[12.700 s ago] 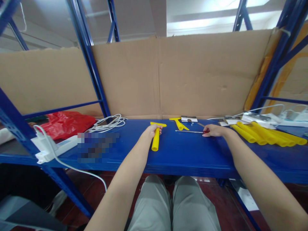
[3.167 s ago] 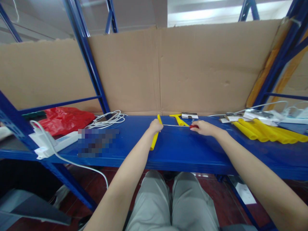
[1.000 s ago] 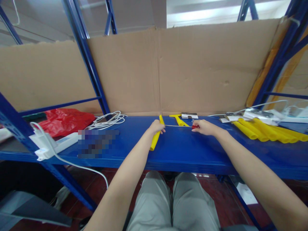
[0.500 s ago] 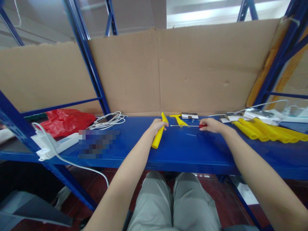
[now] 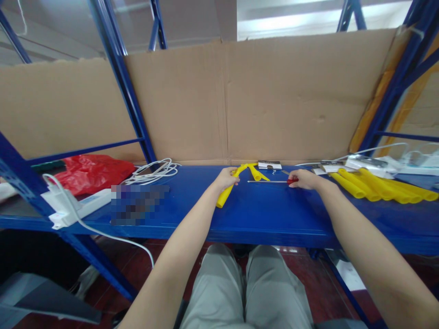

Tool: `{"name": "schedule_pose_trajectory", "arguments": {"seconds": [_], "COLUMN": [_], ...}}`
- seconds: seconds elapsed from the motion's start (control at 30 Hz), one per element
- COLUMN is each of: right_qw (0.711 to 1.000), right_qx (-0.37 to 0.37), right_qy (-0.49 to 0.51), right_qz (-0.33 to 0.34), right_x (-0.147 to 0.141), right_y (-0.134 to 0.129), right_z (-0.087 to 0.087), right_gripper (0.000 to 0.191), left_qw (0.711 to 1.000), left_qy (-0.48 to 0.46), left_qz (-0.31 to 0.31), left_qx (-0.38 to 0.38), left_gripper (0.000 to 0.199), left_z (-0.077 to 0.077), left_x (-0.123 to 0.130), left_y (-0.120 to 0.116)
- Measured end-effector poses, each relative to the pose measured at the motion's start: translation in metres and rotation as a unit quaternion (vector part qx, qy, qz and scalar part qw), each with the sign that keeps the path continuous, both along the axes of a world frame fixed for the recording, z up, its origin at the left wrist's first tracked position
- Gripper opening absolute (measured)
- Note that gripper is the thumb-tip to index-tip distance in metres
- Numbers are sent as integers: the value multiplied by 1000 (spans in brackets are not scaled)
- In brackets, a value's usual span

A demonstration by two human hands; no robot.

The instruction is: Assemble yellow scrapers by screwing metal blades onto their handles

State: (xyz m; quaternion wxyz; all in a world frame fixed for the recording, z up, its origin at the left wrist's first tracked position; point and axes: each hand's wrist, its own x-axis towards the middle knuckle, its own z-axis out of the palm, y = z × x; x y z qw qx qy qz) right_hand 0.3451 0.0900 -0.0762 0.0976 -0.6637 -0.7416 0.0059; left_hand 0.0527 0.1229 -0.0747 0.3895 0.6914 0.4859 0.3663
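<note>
My left hand [image 5: 227, 178] is closed round the middle of a yellow plastic tube [image 5: 224, 196], which slants up and right over the blue tabletop. To the right, my right hand [image 5: 304, 178] grips the red handle of a screwdriver [image 5: 269, 182]. Its thin metal shaft points left, toward the tube, with a gap between the tip and the tube. Behind the shaft lies another yellow piece [image 5: 255, 172]; its outline partly merges with the held tube's upper end. A few tiny metal bits [image 5: 274, 172], perhaps screws, rest near a small black-and-white box [image 5: 269, 165].
Several yellow tubes [image 5: 380, 185] lie at the right beside white packets. On the left are a white power strip [image 5: 92, 205], a coiled white cable [image 5: 156, 171] and a red plastic bag [image 5: 96, 172]. A cardboard panel [image 5: 274, 100] closes off the back; blue posts [image 5: 133, 100] frame it.
The tube in my left hand has tipped further to the right at its upper end. My right hand has shifted slightly right, drawing the screwdriver tip away from the tube.
</note>
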Motion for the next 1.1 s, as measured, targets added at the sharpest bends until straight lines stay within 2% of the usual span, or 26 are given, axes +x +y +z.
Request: {"name": "schedule_pose_trajectory", "arguments": {"seconds": [0.07,0.13,0.23,0.33,0.47,0.67,0.8,1.1], "right_qw": [1000,1000,1000,1000,1000,1000,1000,999], "right_qx": [-8,-10,-11,-15,-23,-21,-1,25], "right_qy": [-4,-11,-20,-23,-16,16,1,-24], "right_qz": [-9,-10,-9,-7,-5,9,7,-31], "right_x": [-1,-2,-2,-2,-3,-3,-2,2], "right_y": [-2,-3,-4,-3,-3,0,4,13], "right_z": [1,1,1,1,1,-1,-4,-10], "right_gripper": [12,13,13,13,14,18,23,39], "left_qw": [996,982,937,901,887,879,873,892], "left_qy": [45,122,254,324,352,377,400,369], "left_qz": [-62,-101,-107,-109,-94,-68,-55,-65], "left_qx": [34,104,216,267,285,284,273,254], "left_gripper": [58,55,48,43,43,45,44,46], "left_z": [-1,-3,-4,-5,-8,-12,-13,-13], "left_x": [-1,-2,-1,1,5,4,3,3], "left_y": [-1,-2,-4,-5,-6,-3,-3,-4]}}
